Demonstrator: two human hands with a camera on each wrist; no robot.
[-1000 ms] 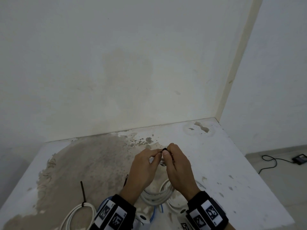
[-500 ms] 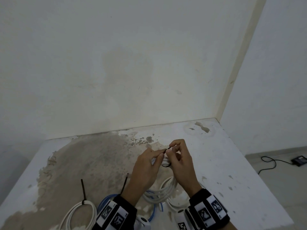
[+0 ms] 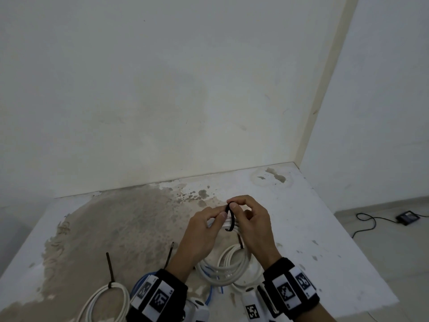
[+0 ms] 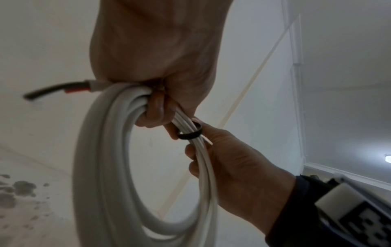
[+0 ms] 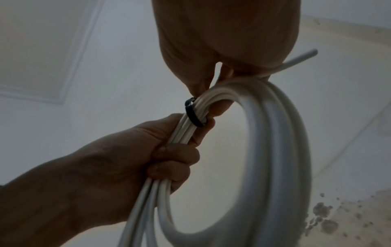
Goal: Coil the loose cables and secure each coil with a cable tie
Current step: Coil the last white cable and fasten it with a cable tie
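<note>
Both hands hold a white cable coil (image 3: 232,263) above the stained table (image 3: 313,228); its loop hangs down between my wrists. A black cable tie (image 3: 228,217) is looped round the bunched strands. My left hand (image 3: 221,216) grips the strands just beside the tie, its fingers curled round them in the right wrist view (image 5: 173,160). My right hand (image 3: 232,203) pinches the top of the tie loop between thumb and forefinger. The tie (image 4: 190,133) encircles the strands in the left wrist view. A stripped cable end (image 4: 52,91) sticks out past my left hand.
A second white coil (image 3: 109,303), tied with a black tie (image 3: 110,268), lies at the table's near left. A blue cable (image 3: 139,282) lies under my left wrist. On the floor to the right are a black cord and a small box (image 3: 407,217).
The tie's free tip no longer sticks up between the fingers; the tie now forms a closed loop round the strands. Both hands have stayed in nearly the same place.
</note>
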